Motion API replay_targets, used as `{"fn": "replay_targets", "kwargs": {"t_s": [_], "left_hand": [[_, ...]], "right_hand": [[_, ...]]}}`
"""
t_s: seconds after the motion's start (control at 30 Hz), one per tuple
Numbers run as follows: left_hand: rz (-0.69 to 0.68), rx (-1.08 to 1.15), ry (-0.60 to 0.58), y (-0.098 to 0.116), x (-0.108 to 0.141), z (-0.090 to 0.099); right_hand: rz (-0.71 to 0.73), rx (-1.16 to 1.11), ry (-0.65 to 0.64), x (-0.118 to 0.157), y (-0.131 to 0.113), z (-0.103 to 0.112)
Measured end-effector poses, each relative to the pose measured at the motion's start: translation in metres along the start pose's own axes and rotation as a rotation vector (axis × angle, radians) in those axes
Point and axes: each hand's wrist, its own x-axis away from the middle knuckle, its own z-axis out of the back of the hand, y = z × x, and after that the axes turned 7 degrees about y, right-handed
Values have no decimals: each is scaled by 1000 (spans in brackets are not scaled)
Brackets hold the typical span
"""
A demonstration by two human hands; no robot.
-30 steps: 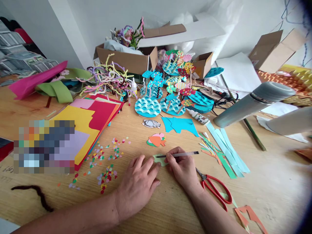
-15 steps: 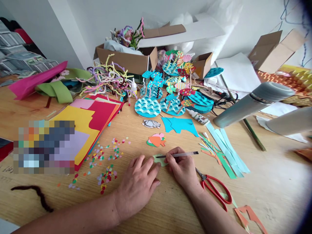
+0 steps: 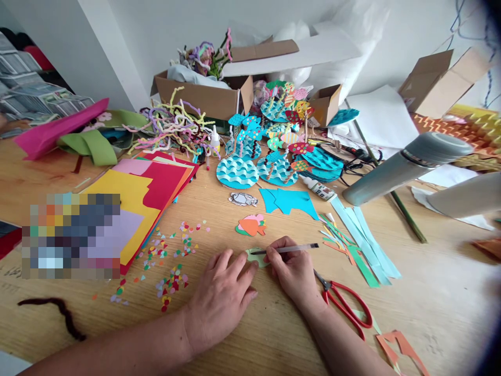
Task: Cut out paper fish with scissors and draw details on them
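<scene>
A small light green paper cutout (image 3: 256, 258) lies on the wooden table, partly hidden under my fingers. My left hand (image 3: 221, 292) rests flat with its fingers stretched out, the fingertips pressing the cutout's left side. Pinched in my right hand (image 3: 293, 274) is a thin pen (image 3: 295, 247), its tip on the green paper and its dark end pointing right. Just beyond are stacked fish cutouts (image 3: 251, 225), orange on top with pink and green beneath. Red-handled scissors (image 3: 346, 303) lie beside my right wrist.
Coloured paper sheets (image 3: 117, 193) and scattered confetti (image 3: 172, 279) lie to the left. Behind stand finished fish crafts (image 3: 277, 167), pipe cleaners (image 3: 172, 125) and a cardboard box (image 3: 199, 99). Blue strips (image 3: 362, 240) and a grey flask (image 3: 403, 167) are on the right.
My hands, the pen and the green cutout look unmoved. A skin-coloured shape, perhaps another person's hand, has come in at the far left edge.
</scene>
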Motion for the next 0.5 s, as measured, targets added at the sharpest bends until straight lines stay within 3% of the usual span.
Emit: {"fn": "replay_targets", "kwargs": {"t_s": [0.5], "left_hand": [[0,2,2,-1,0,0]], "right_hand": [[12,11,-8,1,1,0]]}}
